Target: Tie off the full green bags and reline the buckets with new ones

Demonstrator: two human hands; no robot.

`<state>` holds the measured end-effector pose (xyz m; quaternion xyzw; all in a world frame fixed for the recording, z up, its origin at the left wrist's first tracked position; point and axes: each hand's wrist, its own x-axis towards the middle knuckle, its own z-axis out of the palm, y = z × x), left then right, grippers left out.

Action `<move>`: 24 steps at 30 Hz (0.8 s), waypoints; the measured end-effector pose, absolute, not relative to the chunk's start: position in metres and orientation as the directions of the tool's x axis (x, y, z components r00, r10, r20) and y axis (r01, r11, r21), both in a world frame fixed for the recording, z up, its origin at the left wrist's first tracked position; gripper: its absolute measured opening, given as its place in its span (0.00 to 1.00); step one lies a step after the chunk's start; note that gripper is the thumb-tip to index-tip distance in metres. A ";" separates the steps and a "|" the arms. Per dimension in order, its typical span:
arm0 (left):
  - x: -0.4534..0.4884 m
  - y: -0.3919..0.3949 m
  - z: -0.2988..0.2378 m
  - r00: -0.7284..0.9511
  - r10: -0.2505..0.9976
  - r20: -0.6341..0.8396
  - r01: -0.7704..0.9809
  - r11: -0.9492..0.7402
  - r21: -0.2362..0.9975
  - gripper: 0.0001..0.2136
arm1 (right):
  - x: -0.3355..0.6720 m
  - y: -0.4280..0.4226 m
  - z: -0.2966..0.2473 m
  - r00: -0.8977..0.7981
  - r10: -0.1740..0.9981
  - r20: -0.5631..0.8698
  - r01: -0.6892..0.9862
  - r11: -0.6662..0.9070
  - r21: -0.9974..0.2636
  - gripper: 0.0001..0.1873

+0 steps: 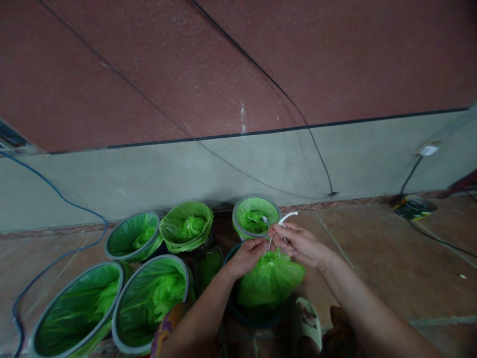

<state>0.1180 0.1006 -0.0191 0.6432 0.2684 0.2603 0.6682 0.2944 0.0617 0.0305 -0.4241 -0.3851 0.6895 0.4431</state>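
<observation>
Taking the pinched fingertips as my clock centre, I see the red-brown and grey wall (223, 89) fill 12 o'clock, with the brownish tiled floor (376, 263) reaching from its foot. Two large, grey-rimmed bins lined with translucent green plastic, the outer one (122, 286) and the inner one (188, 281), stand at 8 o'clock; another (126, 259) sits at 9. Beside that is a bin with green plastic folded over its rim (188, 246), and a smaller grey-rimmed bin (235, 219) waits near 11. The dark blue round tub (261, 324) is at 6, mostly blocked from me by the bulging green plastic bag (266, 288), whose gathered neck lies just under the hands. My view of the ground at 8 is cut by the left forearm (212, 301). The left hand (252, 253) and right hand (300, 242) both pinch the thin white strip (289, 217) above that neck; its loose end sticks out towards 1 o'clock.
</observation>
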 end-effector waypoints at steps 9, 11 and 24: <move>0.122 0.105 -0.027 0.420 0.903 -0.092 0.105 0.052 0.993 0.14 | 0.304 0.067 0.037 0.053 0.969 -0.241 -0.423 -0.197 -0.885 0.24; 0.125 0.108 -0.038 0.237 0.958 -0.159 0.197 0.113 0.974 0.12 | 0.297 0.067 0.041 0.152 0.967 -0.203 -0.444 -0.116 -0.888 0.26; 0.136 0.070 -0.034 0.794 0.581 -0.181 0.319 -0.144 0.937 0.09 | 0.283 0.088 0.044 0.127 0.986 -0.107 -0.489 -0.031 -0.872 0.21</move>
